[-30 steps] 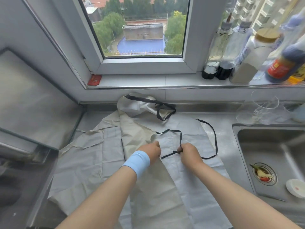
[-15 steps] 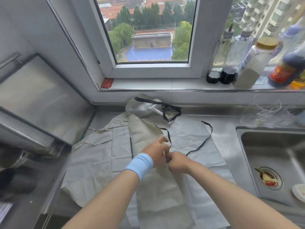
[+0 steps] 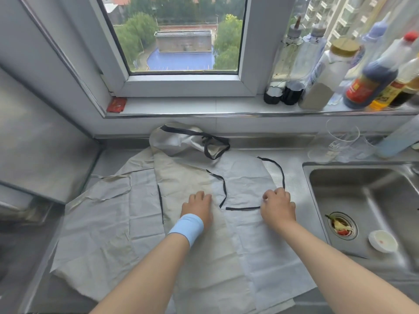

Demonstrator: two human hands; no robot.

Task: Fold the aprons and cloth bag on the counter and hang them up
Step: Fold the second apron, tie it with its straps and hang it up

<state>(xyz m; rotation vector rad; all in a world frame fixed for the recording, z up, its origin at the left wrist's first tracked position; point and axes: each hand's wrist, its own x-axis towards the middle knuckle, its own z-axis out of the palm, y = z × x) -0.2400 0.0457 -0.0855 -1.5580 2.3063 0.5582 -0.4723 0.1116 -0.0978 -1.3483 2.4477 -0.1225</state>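
A pale grey apron (image 3: 249,234) lies spread on the steel counter, folded lengthwise so a beige panel (image 3: 199,257) runs down its middle. Its black tie strap (image 3: 223,188) curls across the upper part. A second cloth (image 3: 99,223) lies flat beneath it on the left. A crumpled bib or bag with a black strap (image 3: 181,141) sits against the back wall. My left hand (image 3: 199,206), with a blue wristband, presses knuckles down on the beige panel. My right hand (image 3: 277,203) rests on the apron's right edge, fingers curled over the black strap where it meets the hand.
A steel sink (image 3: 367,207) lies to the right, with food scraps in the drain (image 3: 340,225) and a small white dish (image 3: 383,241). Bottles (image 3: 367,82) crowd the windowsill; clear glasses (image 3: 340,141) stand behind the sink. A steel hob cover (image 3: 40,143) leans at left.
My hands were together at the apron's middle, pinching the strap. They have spread apart, the right hand moving to the right edge, and the strap now lies looser.
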